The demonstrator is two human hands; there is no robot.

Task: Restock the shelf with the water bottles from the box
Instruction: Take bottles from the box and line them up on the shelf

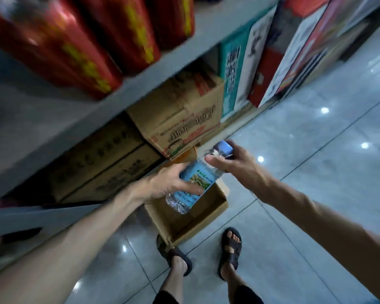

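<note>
1. The shelf (140, 77) slants overhead, with closed cartons (180, 113) on the tier beneath it.
2. The open box (184, 227) sits on the tiled floor by our feet.
3. The water bottle (199, 179) hangs tilted over the box. We judge it full and weighty, with thin walls that dent and a slick label.
4. Our left hand (169, 181) wraps round the labelled middle, which is the firmest hold. Our right hand (233, 163) curls round the neck end, which is too blurred to read further.
</note>
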